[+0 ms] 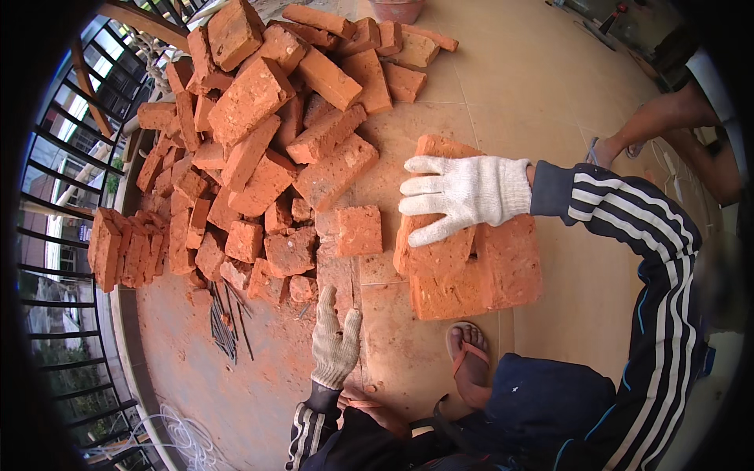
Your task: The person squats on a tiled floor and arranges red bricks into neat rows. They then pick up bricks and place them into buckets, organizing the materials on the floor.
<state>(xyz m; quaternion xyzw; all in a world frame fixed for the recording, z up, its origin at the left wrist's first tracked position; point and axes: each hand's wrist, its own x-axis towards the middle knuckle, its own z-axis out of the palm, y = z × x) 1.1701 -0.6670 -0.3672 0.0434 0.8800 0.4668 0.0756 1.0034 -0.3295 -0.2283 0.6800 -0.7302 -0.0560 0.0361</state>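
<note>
The gloved left grip (336, 345), spread and empty, hangs left of the brick stack (509, 271). Under the right grip (467, 192), the nearer one, lies the upper brick (436, 255), long axis partly hidden; whether it is clasped, I cannot tell. Beyond, leftward, rises a brick heap (251, 98).

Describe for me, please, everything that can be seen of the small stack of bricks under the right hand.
The stack is of orange-red bricks, which look like rough fired clay with slightly worn edges. They lie at differing angles, some upon others. It stands on the tan floor, apart from the larger brick pile to its left. The gloved right hand appears to rest on it, fingers spread leftward, hiding part, so I cannot count the bricks.
</note>
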